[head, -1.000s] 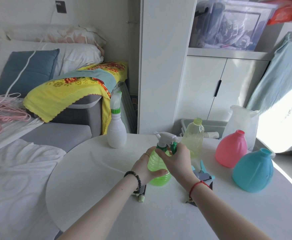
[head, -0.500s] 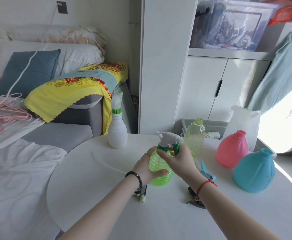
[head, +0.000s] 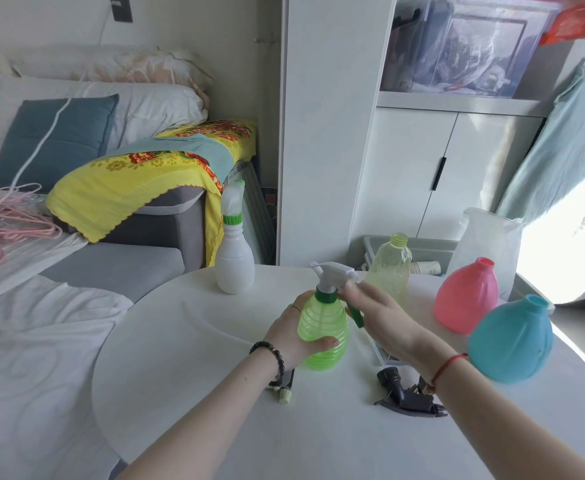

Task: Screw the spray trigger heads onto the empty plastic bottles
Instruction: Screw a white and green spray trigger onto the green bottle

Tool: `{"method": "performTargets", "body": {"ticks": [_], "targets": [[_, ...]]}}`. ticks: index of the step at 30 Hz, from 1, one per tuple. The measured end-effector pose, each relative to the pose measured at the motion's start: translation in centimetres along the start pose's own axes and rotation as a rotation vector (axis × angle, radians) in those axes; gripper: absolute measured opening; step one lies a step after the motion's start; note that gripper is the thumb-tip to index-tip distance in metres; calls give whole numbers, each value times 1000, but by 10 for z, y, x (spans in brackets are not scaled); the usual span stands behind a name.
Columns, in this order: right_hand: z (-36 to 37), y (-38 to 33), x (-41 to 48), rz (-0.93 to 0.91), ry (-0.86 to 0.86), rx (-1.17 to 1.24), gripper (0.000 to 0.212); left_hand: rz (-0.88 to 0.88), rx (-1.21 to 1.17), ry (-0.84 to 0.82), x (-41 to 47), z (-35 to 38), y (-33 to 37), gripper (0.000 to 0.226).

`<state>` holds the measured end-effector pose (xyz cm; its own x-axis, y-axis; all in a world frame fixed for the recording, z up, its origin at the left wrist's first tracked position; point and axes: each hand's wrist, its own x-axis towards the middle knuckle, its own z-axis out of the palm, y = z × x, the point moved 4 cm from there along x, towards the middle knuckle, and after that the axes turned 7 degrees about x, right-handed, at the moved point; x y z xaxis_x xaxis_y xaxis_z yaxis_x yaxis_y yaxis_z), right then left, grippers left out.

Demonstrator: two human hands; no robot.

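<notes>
Head view: grips the green bottle (head: 322, 327) upright near the middle of the bench (head: 215, 341) with the left hand (head: 289, 329), fingers and thumb curled round its ribbed belly. Reaches with the right hand (head: 384, 320) to the white spray trigger head (head: 329, 275) seated on the bottle's neck; fingers stretched out and blurred beside the head, so cannot tell whether pinching it or merely touching. Looks close to finished on this bottle, judging by the green collar (head: 326, 296) sitting low on the neck. Could cross-thread if turned while the head leans, leaving a tight-feeling but leaky joint. Could spin or tip the light, empty bottle if the left grip slackens during a twist. Risks squeezing the thin wall out of round by gripping too hard. Risks brushing the blue bottle (head: 511, 341), just beside the right forearm, or sweeping aside the dark trigger head (head: 405, 393) lying under that wrist. Leaves the pink bottle (head: 466, 296) and the yellow bottle (head: 390, 268) uncapped behind, and the white bottle (head: 234, 265) already headed near the far rim.
</notes>
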<state>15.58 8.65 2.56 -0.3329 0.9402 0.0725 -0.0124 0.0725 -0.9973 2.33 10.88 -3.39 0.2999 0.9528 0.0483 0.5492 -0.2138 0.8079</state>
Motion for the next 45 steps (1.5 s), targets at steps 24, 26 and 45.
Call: {"method": "performTargets", "body": {"ticks": [24,26,45], "targets": [[-10,7,19,-127,262,-174,21,-22,-8,3,-1,1,0,81],[-8,9,19,-96,220,-160,17,-21,-3,5,-1,1,-1,83],[-6,-7,1,-149,420,-412,28,68,109,2,-8,-2,10,85]]}}
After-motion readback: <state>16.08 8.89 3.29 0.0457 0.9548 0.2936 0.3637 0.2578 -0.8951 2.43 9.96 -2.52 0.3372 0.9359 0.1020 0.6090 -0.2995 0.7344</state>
